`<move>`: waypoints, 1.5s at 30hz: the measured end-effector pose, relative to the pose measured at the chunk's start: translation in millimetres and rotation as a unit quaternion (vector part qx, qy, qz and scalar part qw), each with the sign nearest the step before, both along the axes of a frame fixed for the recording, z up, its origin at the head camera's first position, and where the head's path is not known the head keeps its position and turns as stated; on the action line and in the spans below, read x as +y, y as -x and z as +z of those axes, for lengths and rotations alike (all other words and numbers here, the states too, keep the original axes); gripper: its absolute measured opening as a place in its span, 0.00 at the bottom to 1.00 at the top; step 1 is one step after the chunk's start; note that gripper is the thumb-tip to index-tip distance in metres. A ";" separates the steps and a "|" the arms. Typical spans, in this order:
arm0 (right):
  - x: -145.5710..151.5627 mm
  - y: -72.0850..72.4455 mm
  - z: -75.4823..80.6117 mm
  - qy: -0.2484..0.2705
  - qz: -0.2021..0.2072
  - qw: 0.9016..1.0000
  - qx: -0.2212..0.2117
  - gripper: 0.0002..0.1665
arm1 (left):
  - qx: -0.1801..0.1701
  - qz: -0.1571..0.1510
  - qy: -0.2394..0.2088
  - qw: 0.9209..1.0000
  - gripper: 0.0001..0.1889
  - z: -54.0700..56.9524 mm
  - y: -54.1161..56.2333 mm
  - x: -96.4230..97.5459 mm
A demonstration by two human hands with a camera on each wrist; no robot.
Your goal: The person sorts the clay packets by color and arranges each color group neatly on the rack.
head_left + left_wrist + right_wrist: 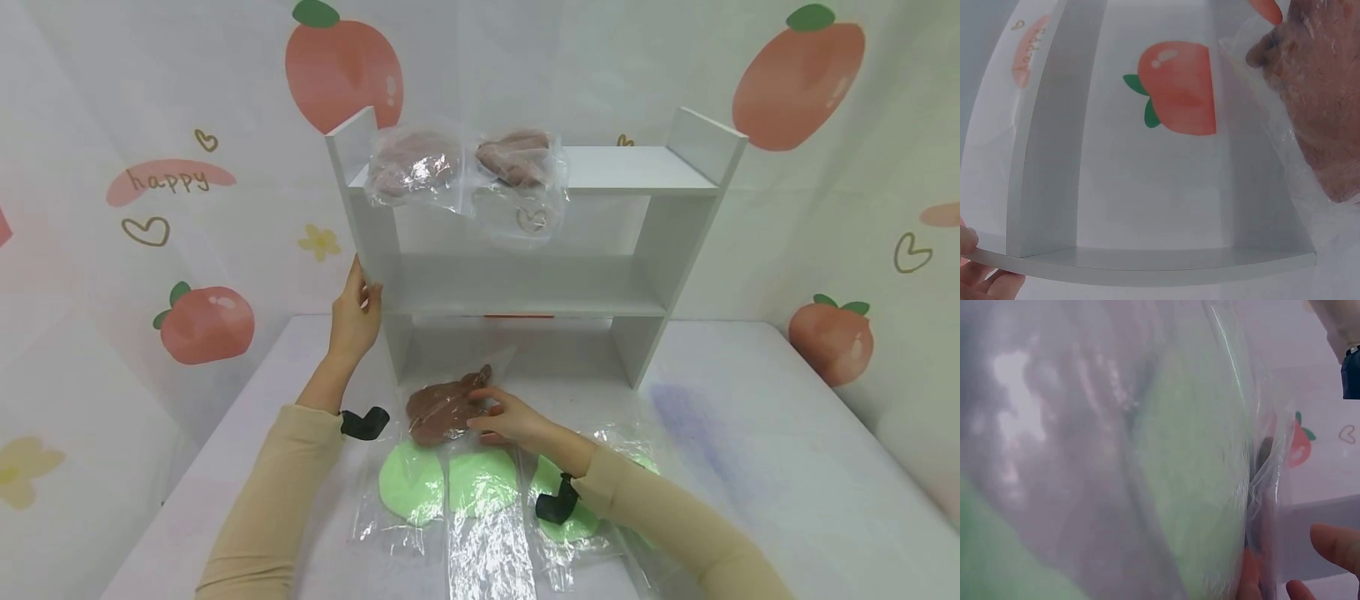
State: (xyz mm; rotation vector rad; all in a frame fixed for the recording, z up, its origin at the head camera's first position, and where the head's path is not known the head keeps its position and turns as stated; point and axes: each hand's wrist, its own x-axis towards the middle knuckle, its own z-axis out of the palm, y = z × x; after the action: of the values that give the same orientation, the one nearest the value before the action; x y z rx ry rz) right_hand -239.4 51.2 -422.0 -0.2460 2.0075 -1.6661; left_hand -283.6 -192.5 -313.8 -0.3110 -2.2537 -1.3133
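My left hand (356,321) holds the left side panel of a white shelf unit (525,285); in the left wrist view the thumb and fingers (997,284) lie on opposite faces of the panel edge. A brown, meat-like piece (442,412) with a narrow stub lies in a clear bag in front of the bottom shelf. My right hand (521,425) is at its right side, fingertips right at the bag and bent a little. In the right wrist view a fingertip (1332,544) shows apart from the bagged brown piece (1264,515).
Two bagged brown pieces, a left one (416,162) and a right one (517,158), sit on the top shelf, their plastic hanging over its front edge. Clear bags with round light green slabs (483,483) lie in a row on the white table (750,467), partly under my right forearm.
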 end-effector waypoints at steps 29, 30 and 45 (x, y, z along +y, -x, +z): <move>-3.4 -0.3 0.7 -0.088 -0.156 0.972 0.149 0.21 | -0.002 0.005 -0.004 1.000 0.32 -0.7 -0.2 0.3; -2.5 -0.3 0.6 -0.093 -0.158 0.971 0.156 0.20 | -0.003 0.004 -0.005 1.000 0.32 -0.7 -0.2 0.3; 26.2 -3.6 11.3 -0.041 -0.134 0.981 0.131 0.16 | 0.008 -0.002 -0.008 1.000 0.32 -0.9 0.2 0.5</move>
State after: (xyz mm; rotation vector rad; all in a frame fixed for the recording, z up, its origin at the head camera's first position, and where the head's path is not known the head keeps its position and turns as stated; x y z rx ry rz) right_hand -235.8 77.4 -410.7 -0.1791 2.3899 -1.7841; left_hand -283.8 -192.0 -314.7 -0.3193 -2.2299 -1.3250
